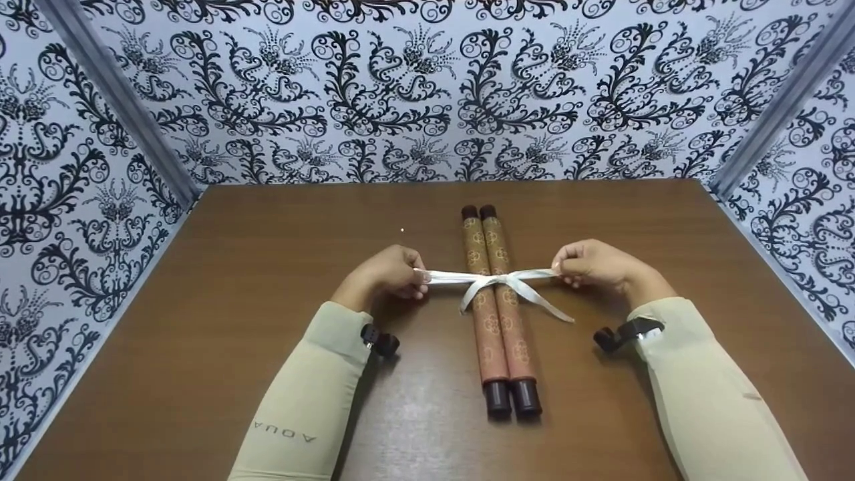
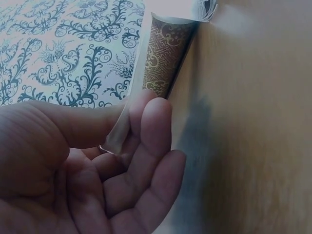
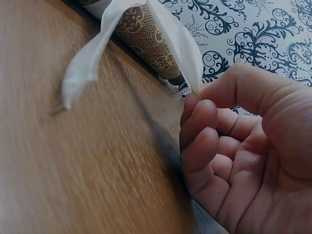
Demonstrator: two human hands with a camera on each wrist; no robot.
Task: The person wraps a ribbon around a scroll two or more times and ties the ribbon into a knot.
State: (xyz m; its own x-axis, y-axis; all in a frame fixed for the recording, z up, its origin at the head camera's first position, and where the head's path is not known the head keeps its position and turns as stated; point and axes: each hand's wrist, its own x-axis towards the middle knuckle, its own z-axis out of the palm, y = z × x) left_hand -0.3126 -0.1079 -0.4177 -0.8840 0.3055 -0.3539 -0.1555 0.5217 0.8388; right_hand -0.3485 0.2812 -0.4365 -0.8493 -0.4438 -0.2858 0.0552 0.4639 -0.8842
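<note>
Two scrolls [image 1: 491,321] with patterned brown-to-red covers and dark end knobs lie side by side on the table. A white ribbon [image 1: 497,280] goes across their middle, gathered in a knot on top. My left hand [image 1: 395,270] pinches a stretch of it between thumb and forefinger, pulled out straight to the left. On the other side my right hand [image 1: 591,267] pinches another stretch, drawn to the right. Two loose tails hang from the knot, one over the left scroll and one past the right scroll. In the right wrist view a ribbon tail [image 3: 80,73] dangles over the wood.
The brown wooden table [image 1: 267,227] is bounded by walls with black-and-white scrollwork paper [image 1: 414,87] at the back and sides. Wrist cameras on dark straps [image 1: 382,339] sit over both light sleeves [image 1: 307,394].
</note>
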